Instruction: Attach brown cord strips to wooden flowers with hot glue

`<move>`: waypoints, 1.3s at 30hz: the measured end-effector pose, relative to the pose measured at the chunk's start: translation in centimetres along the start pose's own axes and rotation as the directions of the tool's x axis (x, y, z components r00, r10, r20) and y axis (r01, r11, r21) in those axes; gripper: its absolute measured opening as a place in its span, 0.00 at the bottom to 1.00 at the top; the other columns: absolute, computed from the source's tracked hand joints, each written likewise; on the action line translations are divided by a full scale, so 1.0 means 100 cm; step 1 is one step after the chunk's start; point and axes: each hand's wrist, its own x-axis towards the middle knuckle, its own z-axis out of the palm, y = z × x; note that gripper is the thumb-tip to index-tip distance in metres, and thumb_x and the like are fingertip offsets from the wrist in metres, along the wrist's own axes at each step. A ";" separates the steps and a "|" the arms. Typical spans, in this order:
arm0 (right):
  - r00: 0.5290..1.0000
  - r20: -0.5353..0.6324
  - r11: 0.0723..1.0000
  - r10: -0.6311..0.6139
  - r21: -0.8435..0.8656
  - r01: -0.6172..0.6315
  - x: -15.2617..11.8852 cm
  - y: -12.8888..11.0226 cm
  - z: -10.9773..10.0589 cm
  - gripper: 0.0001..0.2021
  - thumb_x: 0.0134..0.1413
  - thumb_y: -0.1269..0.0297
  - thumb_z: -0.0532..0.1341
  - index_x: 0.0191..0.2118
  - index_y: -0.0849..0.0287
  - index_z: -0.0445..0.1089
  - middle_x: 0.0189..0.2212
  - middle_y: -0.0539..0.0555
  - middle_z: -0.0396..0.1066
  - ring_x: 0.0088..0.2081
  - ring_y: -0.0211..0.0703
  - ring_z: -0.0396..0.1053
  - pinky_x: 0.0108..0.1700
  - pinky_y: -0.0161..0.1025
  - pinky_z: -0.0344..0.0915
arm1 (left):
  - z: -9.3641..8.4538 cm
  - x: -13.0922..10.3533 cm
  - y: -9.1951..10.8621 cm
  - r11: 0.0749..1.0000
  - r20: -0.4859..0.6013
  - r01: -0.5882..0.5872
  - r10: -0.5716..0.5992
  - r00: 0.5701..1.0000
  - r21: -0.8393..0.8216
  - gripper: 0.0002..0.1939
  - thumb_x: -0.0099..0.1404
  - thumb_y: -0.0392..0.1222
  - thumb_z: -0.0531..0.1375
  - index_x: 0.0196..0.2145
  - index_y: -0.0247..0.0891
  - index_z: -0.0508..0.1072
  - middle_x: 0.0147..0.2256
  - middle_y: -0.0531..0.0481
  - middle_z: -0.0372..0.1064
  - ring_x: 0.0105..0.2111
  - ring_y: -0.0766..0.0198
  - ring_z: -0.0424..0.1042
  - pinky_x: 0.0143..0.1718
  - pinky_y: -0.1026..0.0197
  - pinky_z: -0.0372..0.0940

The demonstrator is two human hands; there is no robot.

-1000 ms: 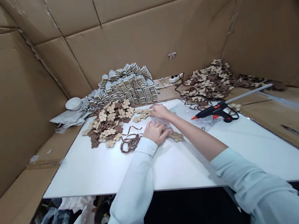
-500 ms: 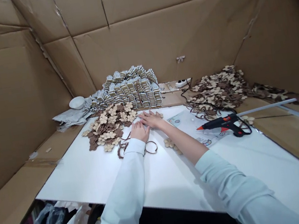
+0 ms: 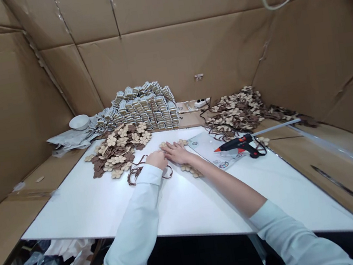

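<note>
My left hand (image 3: 156,160) is closed on the white board, its fingers curled in; what they hold, if anything, is hidden. Brown cords (image 3: 133,174) lie coiled beside its wrist, and one loop shows on the wrist's other side. Touching it, my right hand (image 3: 177,153) lies flat with its fingers stretched out. Cream felt flowers (image 3: 183,142) show just beyond those fingers, and several more cream flowers (image 3: 191,171) lie by the right forearm, partly covered. Left of both hands rises a pile of cream and brown flowers (image 3: 118,152).
A black hot glue gun (image 3: 239,144) with a clear glue stick rests over a printed plastic sheet (image 3: 205,146). Stacked silvery packets (image 3: 146,110) and a white bowl (image 3: 79,122) stand behind. Flowers with cords (image 3: 236,112) are heaped back right. A thin dark blade (image 3: 340,184) lies on the right cardboard.
The view has swung right, so things sit further left. My left hand's fingers have curled in from lying flatter. My right hand remains outstretched beside it.
</note>
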 end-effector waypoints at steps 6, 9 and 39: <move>0.999 0.024 0.998 0.024 0.054 -0.025 -0.035 -0.012 -0.001 0.30 0.54 0.46 0.35 0.61 0.50 0.37 0.62 0.52 0.31 0.61 0.56 0.32 0.56 0.55 0.36 | -0.006 -0.005 -0.005 0.986 -0.022 -0.084 0.082 0.996 -0.142 0.16 0.54 0.36 0.50 0.34 0.44 0.74 0.32 0.45 0.72 0.36 0.58 0.70 0.41 0.59 0.61; 0.995 0.023 0.993 0.100 0.063 -0.101 -0.051 -0.013 -0.004 0.32 0.53 0.44 0.33 0.61 0.52 0.37 0.62 0.53 0.30 0.61 0.59 0.29 0.56 0.57 0.34 | -0.002 -0.002 -0.006 0.968 -0.012 -0.151 0.152 0.988 -0.201 0.17 0.54 0.35 0.49 0.34 0.45 0.74 0.34 0.48 0.73 0.37 0.60 0.70 0.43 0.61 0.60; 0.960 -0.263 0.994 0.095 -0.024 -0.105 -0.030 0.008 -0.008 0.22 0.58 0.56 0.40 0.49 0.65 0.58 0.47 0.65 0.62 0.50 0.52 0.57 0.49 0.49 0.52 | -0.007 0.000 -0.023 0.961 0.160 -0.139 0.180 0.971 -0.239 0.16 0.49 0.39 0.57 0.37 0.38 0.74 0.31 0.49 0.72 0.32 0.62 0.69 0.36 0.64 0.61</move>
